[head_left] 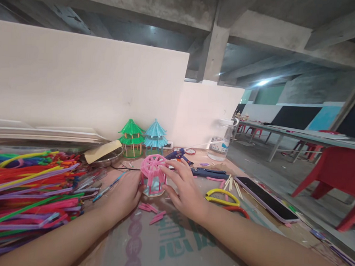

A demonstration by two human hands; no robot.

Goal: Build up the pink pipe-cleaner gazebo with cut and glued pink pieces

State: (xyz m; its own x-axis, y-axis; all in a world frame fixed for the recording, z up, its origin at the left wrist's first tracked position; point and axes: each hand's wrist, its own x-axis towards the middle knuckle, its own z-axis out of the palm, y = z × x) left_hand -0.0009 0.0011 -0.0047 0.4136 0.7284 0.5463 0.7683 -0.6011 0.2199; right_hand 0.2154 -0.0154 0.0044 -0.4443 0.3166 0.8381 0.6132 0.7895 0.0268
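Note:
A small pink pavilion model (153, 175) made of straw pieces stands on the cardboard-covered table (171, 244). My left hand (124, 193) cups its left side at the base. My right hand (183, 189) holds its right side, the fingers reaching over the spoked pink roof. Short pink straw pieces (153, 214) lie on the cardboard just in front of the model.
A big heap of coloured straws (28, 192) fills the left. Finished green (131, 137) and blue (155, 138) pavilions stand behind, by a metal bowl (109, 158). On the right are a glue gun (180, 154), yellow scissors (221, 197), a phone (267, 199), a jar (221, 140) and a red chair (338, 177).

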